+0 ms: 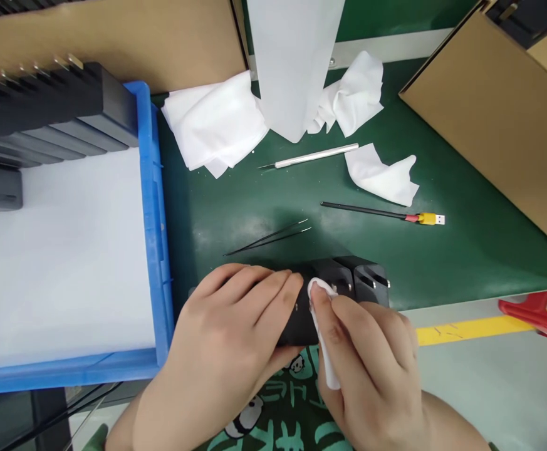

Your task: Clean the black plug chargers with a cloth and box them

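My left hand [226,332] is wrapped over a black plug adapter [301,322] at the front edge of the green table. Pinched in my right hand [376,363] is a folded white cloth [324,344], its tip pressed against the adapter's face. Just right of and behind it stand more black adapters [371,280] with metal prongs, partly hidden by my hands. Tweezers [268,240] lie behind my left hand. Farther back are a white pen-like tool [317,155] with a thin dark tip and a black cable with a yellow USB plug [427,218].
On the left sits a blue tray [153,250] with a row of black adapters [57,106]. White cloths [217,122] and a crumpled cloth [383,175] lie behind. A cardboard box [494,119] stands right, red-handled scissors [534,313] at front right.
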